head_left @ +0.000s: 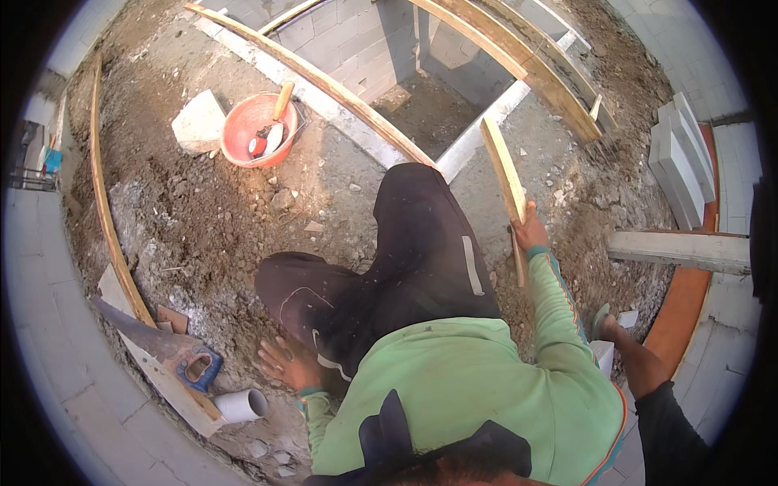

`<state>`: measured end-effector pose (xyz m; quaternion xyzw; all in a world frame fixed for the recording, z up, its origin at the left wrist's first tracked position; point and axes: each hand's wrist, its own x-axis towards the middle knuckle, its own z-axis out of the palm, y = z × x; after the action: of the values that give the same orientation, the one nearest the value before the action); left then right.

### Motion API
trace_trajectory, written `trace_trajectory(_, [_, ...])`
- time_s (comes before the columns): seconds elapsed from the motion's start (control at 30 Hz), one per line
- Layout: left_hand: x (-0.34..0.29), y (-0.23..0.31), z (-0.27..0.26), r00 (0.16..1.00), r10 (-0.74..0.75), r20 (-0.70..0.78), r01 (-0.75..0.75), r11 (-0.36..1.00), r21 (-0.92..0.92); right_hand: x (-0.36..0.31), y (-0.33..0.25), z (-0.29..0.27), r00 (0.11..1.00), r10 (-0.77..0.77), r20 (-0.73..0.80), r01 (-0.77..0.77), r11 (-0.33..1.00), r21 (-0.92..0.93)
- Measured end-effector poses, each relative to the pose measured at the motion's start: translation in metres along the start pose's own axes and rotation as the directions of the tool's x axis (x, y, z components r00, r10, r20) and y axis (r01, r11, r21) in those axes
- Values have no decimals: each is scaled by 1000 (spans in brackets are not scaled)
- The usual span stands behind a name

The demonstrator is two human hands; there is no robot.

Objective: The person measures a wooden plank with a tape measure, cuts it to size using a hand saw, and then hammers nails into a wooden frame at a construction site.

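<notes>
My right hand (531, 230) is closed around a narrow wooden batten (504, 166), whose upper part points toward the edge of the pit. Below the hand, the batten's lower end shows beside my green sleeve. My left hand (289, 362) rests on the rough soil with its fingers spread, holding nothing. Nearest to it on the left lies a handsaw (166, 348) with a blue handle, on a board. A short grey pipe (241, 406) lies just below the saw. My dark-trousered knees are bent between the two hands.
An orange bucket (233, 130) holds a wooden-handled tool and a red item, beside a pale block (198, 121). Ahead opens a block-walled pit (421, 109) framed by long boards (324, 85). At right are stacked grey blocks (679, 166), a concrete beam (681, 249) and another person's leg (640, 364).
</notes>
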<state>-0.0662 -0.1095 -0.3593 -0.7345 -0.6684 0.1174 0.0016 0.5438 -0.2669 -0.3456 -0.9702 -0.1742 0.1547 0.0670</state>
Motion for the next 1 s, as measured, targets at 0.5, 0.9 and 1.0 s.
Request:
trace_trajectory(0.5, [199, 117, 97, 850, 305, 431, -299, 951, -83, 41, -21, -101, 974, 23, 224, 103, 840, -533])
trace_trajectory(0.9, [199, 121, 79, 798, 323, 508, -368, 930, -13, 41, -29, -129, 983, 34, 179, 87, 774, -627])
trace_trajectory(1.0, [203, 112, 90, 768, 319, 555, -369, 929, -24, 67, -18, -139, 986, -104, 129, 161, 783, -600])
